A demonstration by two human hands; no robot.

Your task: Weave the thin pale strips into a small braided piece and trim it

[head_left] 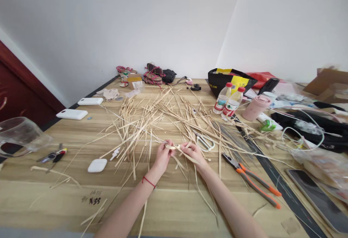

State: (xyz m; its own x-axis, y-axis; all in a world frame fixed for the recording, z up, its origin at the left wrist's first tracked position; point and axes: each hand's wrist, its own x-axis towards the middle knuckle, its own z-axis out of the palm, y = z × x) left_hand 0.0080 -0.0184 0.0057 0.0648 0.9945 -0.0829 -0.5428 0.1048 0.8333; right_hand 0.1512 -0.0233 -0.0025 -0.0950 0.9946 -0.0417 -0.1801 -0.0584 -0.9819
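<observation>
Both hands meet over the near middle of the table, fingers pinched on a piece of pale, flat plant strips. My left hand (162, 155) grips the left end of the straw strip (172, 147), and thin stiff wires (133, 124) run from its fingertips toward the far left. My right hand (193, 153) is closed on the other end, with a loose strip trailing over its back and down. How the strips are joined between the fingertips is too small to tell. Just beyond lies a wide heap of loose straw strips (141, 118). White-handled scissors (204, 143) rest beyond my right hand.
Orange-handled pliers (251, 182) and a phone (317, 198) lie to the right. Two water bottles (231, 104), a pink cup (257, 107) and a black bag (227, 80) stand behind. At left are a white case (97, 165), small cutting tools (53, 156) and a clear container (20, 134).
</observation>
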